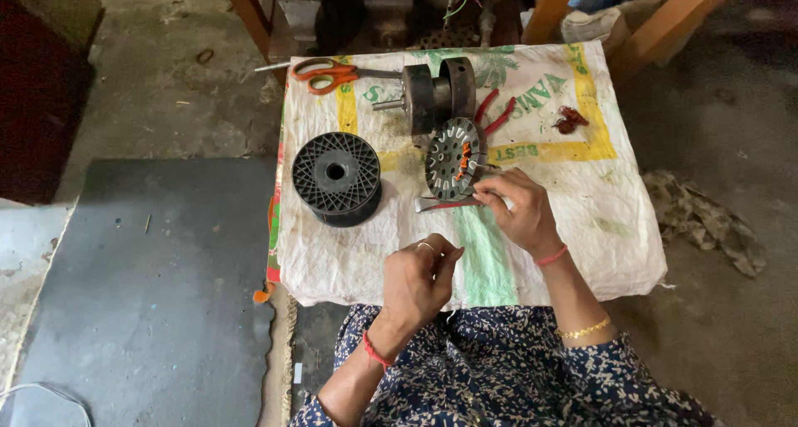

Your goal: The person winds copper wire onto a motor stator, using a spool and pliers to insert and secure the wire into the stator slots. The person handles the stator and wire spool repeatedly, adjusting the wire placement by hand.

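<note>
A round slotted metal motor core (453, 157) stands on edge on the cloth-covered table (582, 186), with some copper winding showing in its slots. My right hand (517, 211) is right beside its lower right edge, fingertips pinched together as if on a thin wire too fine to see. My left hand (422, 279) hovers near the table's front edge with fingers curled and pinched, also apparently on the fine wire. A strip of grey insulating paper (440, 203) lies under the core.
A black plastic spool (337, 177) sits left of the core. Behind it stand a dark motor part with a shaft (432, 94), orange-handled scissors (328, 74), red-handled pliers (495, 113) and a small red clump (569, 119). Concrete floor surrounds the table.
</note>
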